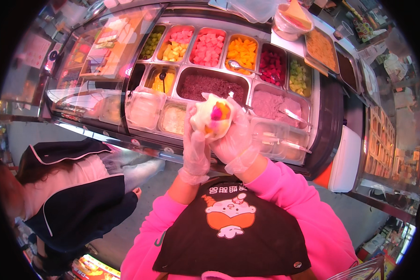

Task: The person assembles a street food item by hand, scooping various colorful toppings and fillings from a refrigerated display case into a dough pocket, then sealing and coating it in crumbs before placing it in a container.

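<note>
In front of my chest I hold a soft white dough wrapper (204, 116) cupped in both hands. Yellow, orange and magenta fruit pieces (218, 115) show in its open top. My left hand (194, 148), in a clear plastic glove, curls round its left side. From the right and below, my gloved right hand (238, 138) closes round it; some fingers are hidden behind the wrapper. Just beyond, a large pan of dark purple rice-like filling (210, 85) sits in the counter. To its right is a pan of mauve paste (273, 103) with a utensil in it.
Metal pans of pink cubes (207, 46), orange fruit with a spoon (240, 49), and green cubes (299, 79) line the back. Clear containers (277, 140) stand near the front edge. A glass case (98, 70) is at left. Another person (79, 186) stands at my left.
</note>
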`<state>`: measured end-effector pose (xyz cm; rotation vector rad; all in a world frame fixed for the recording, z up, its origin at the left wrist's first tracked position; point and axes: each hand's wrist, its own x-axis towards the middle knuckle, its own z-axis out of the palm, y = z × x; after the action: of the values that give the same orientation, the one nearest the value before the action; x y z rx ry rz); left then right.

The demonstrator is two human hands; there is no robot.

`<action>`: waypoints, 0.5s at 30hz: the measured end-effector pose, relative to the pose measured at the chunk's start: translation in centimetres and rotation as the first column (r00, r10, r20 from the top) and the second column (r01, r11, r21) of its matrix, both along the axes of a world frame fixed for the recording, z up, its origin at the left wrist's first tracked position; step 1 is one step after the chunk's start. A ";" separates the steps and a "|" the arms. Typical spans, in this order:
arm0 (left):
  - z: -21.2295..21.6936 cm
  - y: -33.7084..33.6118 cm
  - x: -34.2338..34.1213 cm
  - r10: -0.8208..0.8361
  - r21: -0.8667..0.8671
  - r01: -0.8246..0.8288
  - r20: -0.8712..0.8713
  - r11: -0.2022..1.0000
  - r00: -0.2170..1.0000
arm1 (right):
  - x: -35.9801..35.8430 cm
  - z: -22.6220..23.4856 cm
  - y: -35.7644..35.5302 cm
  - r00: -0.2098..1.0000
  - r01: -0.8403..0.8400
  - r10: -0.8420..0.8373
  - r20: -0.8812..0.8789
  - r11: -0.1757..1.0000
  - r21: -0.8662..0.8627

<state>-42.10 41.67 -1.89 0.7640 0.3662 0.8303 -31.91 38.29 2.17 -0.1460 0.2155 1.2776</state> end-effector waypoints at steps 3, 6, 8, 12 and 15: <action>-1.2 -0.6 -0.2 -0.042 -0.225 0.078 0.161 0.971 0.986 | -0.9 -0.5 -0.6 0.954 0.116 -0.057 0.293 0.976 -0.186; -0.5 -0.2 -0.9 -0.109 -0.342 0.161 0.166 0.926 0.980 | 0.2 -0.2 -1.3 0.243 0.300 0.187 0.952 0.919 -0.257; 0.0 0.0 -1.2 -0.073 -0.340 0.130 0.175 0.931 0.982 | 1.5 0.5 -1.4 0.126 0.356 0.190 0.974 0.907 -0.223; 0.5 0.9 -2.1 -0.091 -0.260 0.124 0.135 0.958 0.987 | 5.2 3.0 -2.1 -0.109 0.220 0.222 0.969 0.956 -0.195; 0.6 1.3 -2.3 -0.146 -0.173 0.151 0.041 0.973 0.988 | 6.0 4.1 -2.0 0.057 -0.122 0.319 0.946 0.943 -0.310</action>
<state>-44.44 42.97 -1.33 0.6074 0.3479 0.6574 -25.86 36.26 6.23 -1.2350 -1.0111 1.1811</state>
